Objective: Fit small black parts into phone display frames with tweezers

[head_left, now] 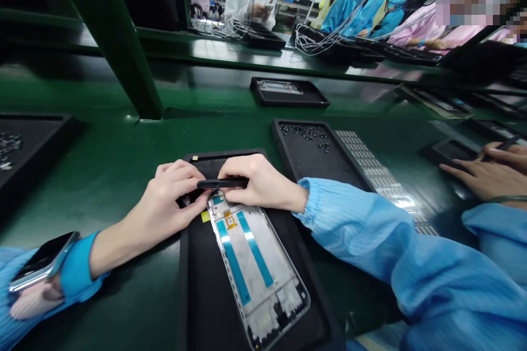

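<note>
A silver phone frame (263, 263) with two blue adhesive strips and a small orange flex piece lies tilted in a black tray (197, 296). My right hand (257, 181) is closed around slim black tweezers (222, 182), over the frame's top end. Across from it, my left hand (175, 194) is closed, thumb and fingers pinched together by the frame's top left corner. Whatever sits between those fingertips is hidden. A yellow tab (205, 216) sticks out beside the frame's upper left edge.
Behind to the right stands a black tray (337, 159) of small black parts, beside a sheet of silver pieces (366, 162). Another tray (288, 93) lies farther back. A green post (119, 38) rises at left. A co-worker's hands (489, 170) are at right.
</note>
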Demonstrator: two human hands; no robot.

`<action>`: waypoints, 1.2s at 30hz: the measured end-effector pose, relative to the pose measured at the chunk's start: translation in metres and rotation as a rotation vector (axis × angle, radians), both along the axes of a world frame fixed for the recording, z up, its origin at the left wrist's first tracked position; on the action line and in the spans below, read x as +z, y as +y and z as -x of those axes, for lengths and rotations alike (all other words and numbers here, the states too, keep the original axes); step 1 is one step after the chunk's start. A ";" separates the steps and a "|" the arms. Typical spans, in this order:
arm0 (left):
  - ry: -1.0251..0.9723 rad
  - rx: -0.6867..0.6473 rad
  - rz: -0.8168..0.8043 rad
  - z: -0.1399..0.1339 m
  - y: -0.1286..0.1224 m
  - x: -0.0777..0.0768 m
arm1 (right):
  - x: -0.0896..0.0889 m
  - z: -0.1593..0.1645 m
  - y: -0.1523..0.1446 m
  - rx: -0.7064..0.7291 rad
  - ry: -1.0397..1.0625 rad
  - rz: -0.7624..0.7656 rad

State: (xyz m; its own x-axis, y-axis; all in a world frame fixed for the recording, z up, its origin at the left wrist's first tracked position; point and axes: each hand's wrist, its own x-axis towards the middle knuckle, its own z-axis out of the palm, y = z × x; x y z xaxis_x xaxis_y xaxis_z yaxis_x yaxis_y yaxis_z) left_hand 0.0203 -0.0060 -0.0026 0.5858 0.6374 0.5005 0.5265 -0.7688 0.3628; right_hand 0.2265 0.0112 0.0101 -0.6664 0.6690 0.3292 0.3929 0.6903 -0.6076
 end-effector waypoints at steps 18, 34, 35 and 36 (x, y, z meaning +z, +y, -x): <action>0.141 -0.140 -0.146 0.001 0.002 0.009 | 0.004 -0.001 0.000 0.014 -0.038 0.028; 0.328 -0.158 -0.203 -0.004 0.000 0.017 | 0.014 0.001 0.006 -0.175 -0.042 0.480; 0.332 -0.159 -0.204 -0.004 0.000 0.016 | 0.014 0.000 0.006 -0.173 -0.032 0.521; 0.332 -0.162 -0.206 -0.004 0.000 0.016 | 0.013 0.000 0.007 -0.172 -0.026 0.560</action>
